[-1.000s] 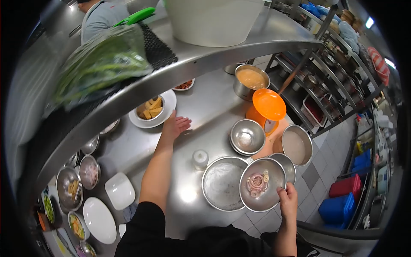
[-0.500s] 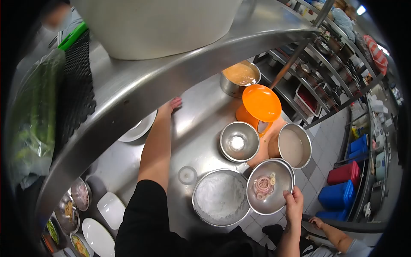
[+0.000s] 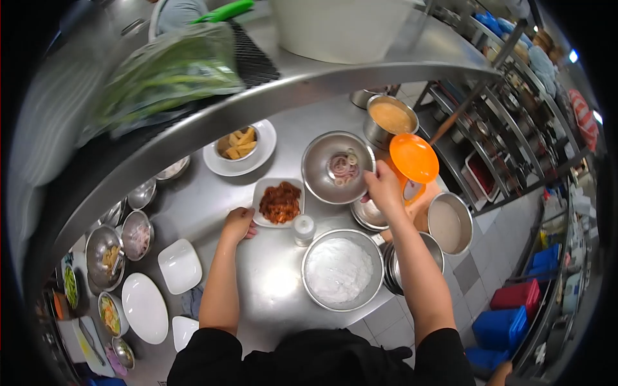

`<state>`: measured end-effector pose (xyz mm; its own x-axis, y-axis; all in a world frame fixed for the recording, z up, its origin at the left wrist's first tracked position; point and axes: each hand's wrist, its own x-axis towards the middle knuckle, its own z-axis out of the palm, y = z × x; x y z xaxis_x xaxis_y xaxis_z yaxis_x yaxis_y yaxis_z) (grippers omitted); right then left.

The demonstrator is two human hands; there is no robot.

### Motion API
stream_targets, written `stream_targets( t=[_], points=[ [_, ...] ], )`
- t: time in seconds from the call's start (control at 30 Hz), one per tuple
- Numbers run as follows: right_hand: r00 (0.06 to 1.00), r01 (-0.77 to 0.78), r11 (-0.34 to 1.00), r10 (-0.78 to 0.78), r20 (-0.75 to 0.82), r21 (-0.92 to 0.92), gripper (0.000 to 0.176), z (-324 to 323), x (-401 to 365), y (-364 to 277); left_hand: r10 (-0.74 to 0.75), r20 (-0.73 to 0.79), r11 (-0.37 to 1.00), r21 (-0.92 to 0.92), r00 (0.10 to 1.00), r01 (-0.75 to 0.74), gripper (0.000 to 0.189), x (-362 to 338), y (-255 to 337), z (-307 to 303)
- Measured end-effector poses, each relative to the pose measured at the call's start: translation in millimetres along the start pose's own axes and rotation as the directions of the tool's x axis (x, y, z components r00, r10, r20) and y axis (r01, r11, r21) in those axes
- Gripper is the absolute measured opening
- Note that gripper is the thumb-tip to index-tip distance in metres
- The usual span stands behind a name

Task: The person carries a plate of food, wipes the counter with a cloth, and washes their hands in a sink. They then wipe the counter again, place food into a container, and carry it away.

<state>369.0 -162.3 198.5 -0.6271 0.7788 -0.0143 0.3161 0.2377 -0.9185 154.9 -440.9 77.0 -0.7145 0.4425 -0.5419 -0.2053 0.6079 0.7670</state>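
Note:
My right hand [image 3: 382, 188] is closed on the rim of a steel mixing bowl [image 3: 315, 170], held tilted with sliced onion rings [image 3: 344, 166] inside. At the left edge of a square white dish [image 3: 259, 192] holding glossy red-brown food [image 3: 281, 202], my left hand [image 3: 239, 224] has its fingers curled against the rim. A small shaker [image 3: 304, 229] stands by the dish's lower right corner. Nearer to me is a steel pan of white powder [image 3: 339, 270]. Stacked steel bowls [image 3: 370, 215] are partly hidden beneath my right hand.
An orange scale [image 3: 414, 159] and pots of liquid [image 3: 391, 118] [image 3: 449, 224] stand to the right. A steel shelf edge [image 3: 309, 76] crosses above the counter. White plates [image 3: 145, 309] and food bowls [image 3: 137, 235] line the left. A bowl of yellow pieces [image 3: 239, 143] sits on a white plate.
My right hand has carried the onion bowl up and leftward over the counter. My left hand has drawn back toward me, and the square dish of red-brown food now shows beside it. The view has shifted.

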Motion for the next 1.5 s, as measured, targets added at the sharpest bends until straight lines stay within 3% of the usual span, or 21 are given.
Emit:
stream_targets(
  t=[0.03,0.07,0.1,0.17,0.2,0.23,0.27,0.33,0.57,0.67,0.8,0.93,1.0,1.07,1.13,1.27,1.33,1.37,1.4,1.43,1.5],
  points=[
    [0.999,0.022,0.998,-0.02,0.033,-0.058,0.017,16,3,-12,0.004,-0.021,1.0,-0.014,1.0,-0.004,0.03,-18,10,-11],
    [0.997,0.053,0.992,-0.045,0.066,-0.117,0.016,30,3,-24,0.22,-0.227,0.975,0.033,0.949,-0.219,0.029,-36,19,-20],
    [0.993,0.053,0.986,-0.036,0.113,-0.156,0.016,42,-1,-42,0.418,-0.408,0.906,0.127,0.812,-0.404,0.027,-57,32,-27],
    [0.984,0.067,0.978,-0.031,0.175,-0.199,0.017,68,-5,-54,0.639,-0.394,0.728,0.033,0.661,-0.685,0.024,-86,60,-25],
    [0.967,0.202,0.946,-0.153,0.203,-0.253,0.017,85,0,-45,0.787,-0.32,0.578,0.083,0.528,-0.812,0.023,-92,71,-20],
    [0.933,0.334,0.893,-0.27,0.236,-0.3,0.019,98,2,-43,0.853,-0.234,0.51,0.187,0.466,-0.84,0.022,-105,89,-14],
    [0.928,0.346,0.888,-0.277,0.25,-0.301,0.019,105,-4,-50,0.914,-0.172,0.405,0.299,0.369,-0.864,0.024,-109,102,-8],
    [0.886,0.439,0.82,-0.329,0.326,-0.367,0.02,117,-17,-63,0.955,-0.24,0.278,0.509,0.175,-0.815,0.025,-74,102,10],
    [0.759,0.65,0.664,-0.59,0.275,-0.37,0.014,149,-27,-57,0.937,-0.277,0.337,0.561,0.212,-0.756,0.018,-20,72,26],
    [0.749,0.661,0.624,-0.579,0.322,-0.417,0.016,151,-36,-59,0.914,-0.296,0.397,0.511,0.277,-0.763,0.016,-17,61,30],
    [0.718,0.694,0.591,-0.612,0.331,-0.411,0.012,156,-42,-60,0.922,-0.256,0.378,0.441,0.29,-0.814,0.012,-14,43,33],
    [0.664,0.743,0.514,-0.645,0.377,-0.43,0.01,159,-40,-57,0.906,-0.094,0.396,0.531,0.412,-0.749,0.009,-19,28,27],
    [0.591,0.788,0.455,-0.749,0.301,-0.414,0.01,161,-34,-59,0.886,-0.032,0.402,0.55,0.463,-0.732,0.007,-24,24,22],
    [0.608,0.763,0.472,-0.756,0.243,-0.442,0.009,154,-24,-64,0.82,0.062,0.427,0.594,0.568,-0.682,0.006,-30,18,18],
    [0.618,0.738,0.485,-0.765,0.182,-0.468,0.008,138,-14,-74,0.848,0.045,0.404,0.592,0.529,-0.698,0.008,-35,12,13],
    [0.584,0.618,0.507,-0.808,-0.081,-0.601,0.008,67,6,-56,0.824,-0.297,0.567,0.446,0.483,-0.693,0.017,-50,-4,-7],
    [0.812,0.417,0.723,-0.569,-0.131,-0.551,0.011,18,2,-31,0.802,-0.347,0.598,0.441,0.487,-0.669,0.018,-50,-20,-17],
    [0.885,0.291,0.849,-0.413,-0.212,-0.441,0.013,-3,0,-8,0.701,-0.457,0.711,0.391,0.548,-0.584,0.022,-46,-31,-19],
    [0.932,0.152,0.938,-0.241,-0.27,-0.312,0.015,-21,-4,13,0.582,-0.558,0.81,0.327,0.592,-0.488,0.026,-42,-41,-19],
    [0.944,0.071,0.969,-0.141,-0.297,-0.235,0.018,-35,-17,23,0.583,-0.556,0.809,0.327,0.592,-0.488,0.026,-35,-53,-18],
    [0.946,-0.016,0.989,-0.033,-0.323,-0.148,0.022,-55,-36,45,0.244,-0.343,0.97,0.097,0.907,-0.224,0.035,-24,-71,-11]
  ],
)
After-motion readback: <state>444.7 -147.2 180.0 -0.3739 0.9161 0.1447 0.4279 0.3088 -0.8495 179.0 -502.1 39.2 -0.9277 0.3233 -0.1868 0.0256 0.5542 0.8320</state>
